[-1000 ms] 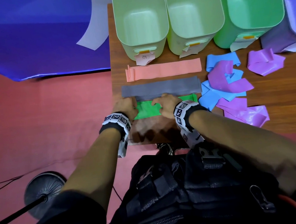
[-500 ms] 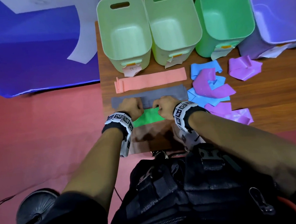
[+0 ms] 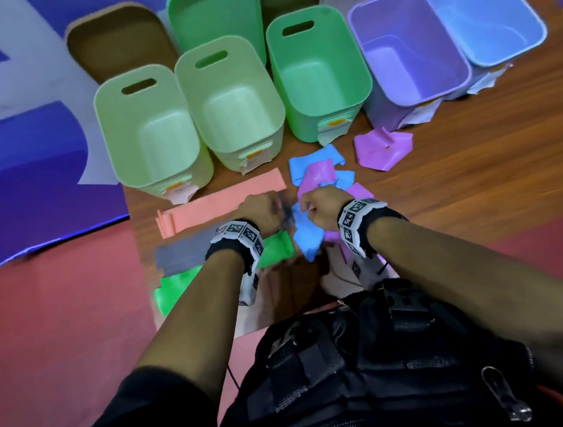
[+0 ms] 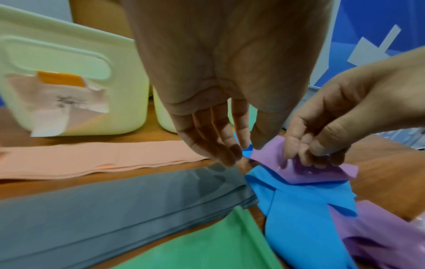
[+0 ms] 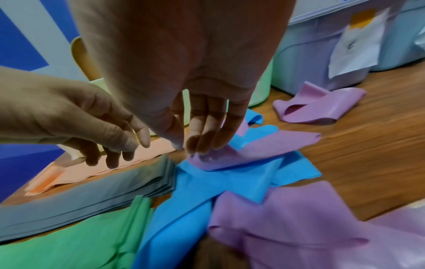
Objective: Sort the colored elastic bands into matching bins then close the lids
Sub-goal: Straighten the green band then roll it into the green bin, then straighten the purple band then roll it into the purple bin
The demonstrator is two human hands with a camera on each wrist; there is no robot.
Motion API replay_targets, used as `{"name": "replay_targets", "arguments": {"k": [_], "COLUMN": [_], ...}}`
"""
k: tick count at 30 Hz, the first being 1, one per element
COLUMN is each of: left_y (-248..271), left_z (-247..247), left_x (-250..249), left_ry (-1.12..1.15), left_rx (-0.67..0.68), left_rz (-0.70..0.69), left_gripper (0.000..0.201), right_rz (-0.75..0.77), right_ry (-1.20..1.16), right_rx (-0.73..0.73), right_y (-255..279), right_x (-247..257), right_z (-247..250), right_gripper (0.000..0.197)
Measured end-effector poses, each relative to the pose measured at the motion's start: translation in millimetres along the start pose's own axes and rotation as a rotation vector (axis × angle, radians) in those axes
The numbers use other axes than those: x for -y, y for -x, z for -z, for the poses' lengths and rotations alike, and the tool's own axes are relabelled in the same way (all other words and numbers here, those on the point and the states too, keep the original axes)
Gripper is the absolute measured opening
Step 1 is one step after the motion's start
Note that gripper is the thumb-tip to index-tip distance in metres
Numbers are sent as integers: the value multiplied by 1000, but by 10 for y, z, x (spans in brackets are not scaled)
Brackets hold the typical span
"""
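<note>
1. Right hand [image 3: 318, 204]: the fingers [image 4: 299, 149] point down onto the end of a purple band [image 4: 306, 171] that lies on top of the blue bands [image 3: 306, 238]. Thumb and fingertips meet at the purple edge and pinch it.
2. Left hand [image 3: 261, 213]: released. It is above the right end of the grey band [image 3: 184, 253], fingers [image 4: 220, 143] loosely extended and pointing down, holding nothing. Fingertip contact with the band cannot be told.
3. Salmon band [image 3: 224, 201]: flat, folded lengthwise, on the wooden table [image 3: 475, 174] just near of the two pale green bins; the grey band lies parallel, nearer.
4. Green band [image 3: 174, 289]: nearest the table's front edge, partly under the left forearm, its left end overhanging the left table edge.
5. Blue and purple bands: tangled in a heap right of the grey band's end, at the table's centre. A separate crumpled purple piece [image 3: 384, 148] lies apart to the far right, near the purple bin [image 3: 408, 46].
6. Bins, far side of table, left to right: pale green bin [image 3: 148, 129], second pale green bin [image 3: 231, 101], deeper green bin [image 3: 317, 68], purple bin, blue bin [image 3: 480, 11]. All stand open, nothing visible inside. Paper labels hang on their near faces.
7. Lids: a brown lid [image 3: 119, 39] and a green lid [image 3: 216, 13] lean behind the bins, off them.
</note>
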State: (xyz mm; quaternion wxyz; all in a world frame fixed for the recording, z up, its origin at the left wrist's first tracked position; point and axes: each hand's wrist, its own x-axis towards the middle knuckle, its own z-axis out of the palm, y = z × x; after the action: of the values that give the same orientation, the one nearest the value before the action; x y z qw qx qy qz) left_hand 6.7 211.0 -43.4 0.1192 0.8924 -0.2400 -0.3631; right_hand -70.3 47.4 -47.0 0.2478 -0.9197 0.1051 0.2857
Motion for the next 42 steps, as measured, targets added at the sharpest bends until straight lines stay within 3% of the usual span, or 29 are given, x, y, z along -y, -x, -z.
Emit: {"name": "replay_targets", "arguments": {"k": [7,13,24,32,42], "left_y": [-483,-848,-1167,-1176,-1091], "left_z": [-44,19,-15,3,11], "left_x": [-525,-840,-1119,-1160,-1117], "left_ry": [-9,-20,-94,-102,-65], "left_rx": [-45,-110,-37,-43,-25], "left_rz": [-16,32,2,15,12], "left_gripper": [33,48,24,27,32], "right_rz": [-56,-113,-267,-344,-221], "right_ry": [-11,23,42,34,19], "right_rx": [-31,-25,-30,-61,-135], "right_y": [-6,-159,-337,-345,-333], "right_x": [-591,-1014,-1441,-1473,-1411], "right_z": [439,798,1051,974,962], "right_gripper": [29,40,63,50,38]}}
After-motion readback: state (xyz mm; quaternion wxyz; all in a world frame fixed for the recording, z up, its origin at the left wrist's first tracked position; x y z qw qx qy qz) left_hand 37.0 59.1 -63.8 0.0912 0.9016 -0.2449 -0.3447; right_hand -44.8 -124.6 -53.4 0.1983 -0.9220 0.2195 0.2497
